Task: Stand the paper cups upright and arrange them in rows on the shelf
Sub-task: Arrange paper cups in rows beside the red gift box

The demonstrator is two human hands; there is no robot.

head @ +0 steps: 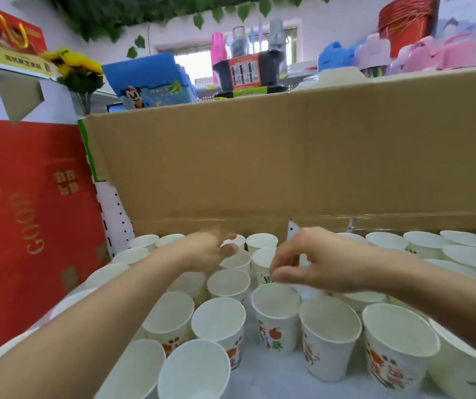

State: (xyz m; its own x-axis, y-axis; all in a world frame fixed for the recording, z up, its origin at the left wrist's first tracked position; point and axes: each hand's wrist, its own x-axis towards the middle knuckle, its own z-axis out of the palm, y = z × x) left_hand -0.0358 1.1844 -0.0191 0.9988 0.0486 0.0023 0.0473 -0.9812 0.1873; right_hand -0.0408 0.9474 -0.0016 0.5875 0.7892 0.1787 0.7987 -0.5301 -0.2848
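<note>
Left grip [210, 250], blurred at rear cup [235, 241], and narrow right grip [317, 266] beside neighbouring cup [264, 260] apparently square up the row; holds indeterminate.

Close to thirty paper cups [276, 309] stand on the shelf [274, 372]; the arms hide some, so the exact count cannot be told. Two hands: the left hand [208, 251] and the right hand [317, 264]. One cardboard box [259, 162] along the back edge. Two red gift boxes [29, 211] at the left.
</note>
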